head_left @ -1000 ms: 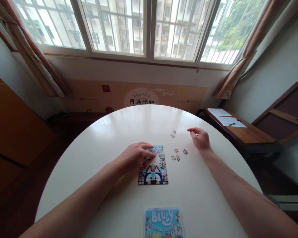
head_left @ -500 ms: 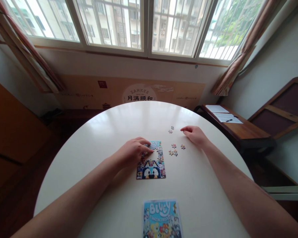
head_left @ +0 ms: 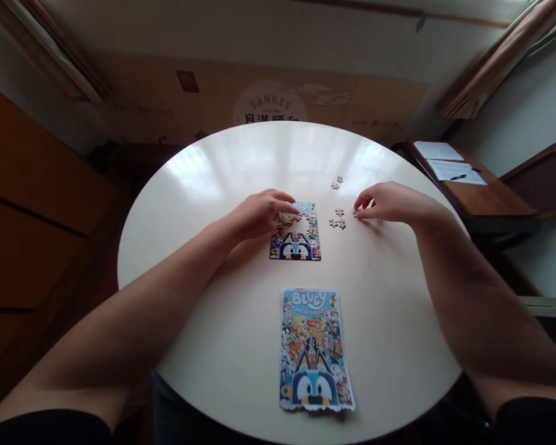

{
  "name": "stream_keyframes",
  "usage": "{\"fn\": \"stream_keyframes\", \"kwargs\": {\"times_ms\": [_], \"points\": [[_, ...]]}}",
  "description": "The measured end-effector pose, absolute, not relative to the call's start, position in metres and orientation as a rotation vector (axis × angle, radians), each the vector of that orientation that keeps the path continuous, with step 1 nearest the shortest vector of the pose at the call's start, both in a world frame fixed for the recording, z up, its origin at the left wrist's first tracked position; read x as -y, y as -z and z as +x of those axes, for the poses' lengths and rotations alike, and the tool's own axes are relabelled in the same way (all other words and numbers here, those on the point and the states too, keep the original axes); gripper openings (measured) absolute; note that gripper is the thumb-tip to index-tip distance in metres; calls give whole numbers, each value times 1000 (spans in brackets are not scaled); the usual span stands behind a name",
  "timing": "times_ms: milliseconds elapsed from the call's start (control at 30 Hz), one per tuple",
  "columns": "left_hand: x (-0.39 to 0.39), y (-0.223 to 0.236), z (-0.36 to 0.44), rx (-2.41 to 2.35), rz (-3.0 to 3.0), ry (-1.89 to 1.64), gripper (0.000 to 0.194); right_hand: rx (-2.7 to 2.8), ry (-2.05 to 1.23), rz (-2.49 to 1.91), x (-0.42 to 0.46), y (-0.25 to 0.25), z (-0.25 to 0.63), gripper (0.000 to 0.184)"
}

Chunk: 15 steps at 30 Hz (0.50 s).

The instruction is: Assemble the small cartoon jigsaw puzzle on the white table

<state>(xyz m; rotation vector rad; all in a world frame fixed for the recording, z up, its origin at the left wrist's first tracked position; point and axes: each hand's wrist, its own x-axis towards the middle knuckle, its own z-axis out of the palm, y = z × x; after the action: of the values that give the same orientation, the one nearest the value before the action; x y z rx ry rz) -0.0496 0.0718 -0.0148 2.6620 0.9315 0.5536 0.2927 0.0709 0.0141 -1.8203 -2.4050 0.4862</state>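
Note:
A partly assembled jigsaw puzzle (head_left: 295, 252) lies flat on the white table, with an unfilled gap in its middle right. My left hand (head_left: 262, 213) rests over its upper left part, fingers stretched out and holding nothing. Right of the puzzle, my right hand (head_left: 387, 201) pinches a small puzzle piece (head_left: 355, 214) at the tabletop between thumb and fingers. Beside those fingertips are several loose puzzle pieces (head_left: 337, 223), and two more pieces (head_left: 336, 184) lie farther back.
A torn-edged Bluey picture sheet (head_left: 311, 346) lies nearer me on the round white table (head_left: 222, 352). To the right stands a wooden side table (head_left: 495, 191) with papers (head_left: 456, 172) and a pen. A printed cardboard panel (head_left: 143, 86) leans against the wall behind.
My view has tilted down, bringing the whole picture sheet into sight. My right hand has come from beside the far pieces to the rightmost loose piece and pinched it. My left hand stays on the puzzle.

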Motion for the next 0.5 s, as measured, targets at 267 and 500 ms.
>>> {"fn": "stream_keyframes", "kwargs": {"times_ms": [267, 500], "points": [[-73, 7, -53, -960, 2661, -811, 44, 2363, -568, -1921, -69, -15, 290, 12], [-71, 5, -52, -963, 2628, -832, 35, 2376, -997, -1866, -68, -17, 298, 15]]}}
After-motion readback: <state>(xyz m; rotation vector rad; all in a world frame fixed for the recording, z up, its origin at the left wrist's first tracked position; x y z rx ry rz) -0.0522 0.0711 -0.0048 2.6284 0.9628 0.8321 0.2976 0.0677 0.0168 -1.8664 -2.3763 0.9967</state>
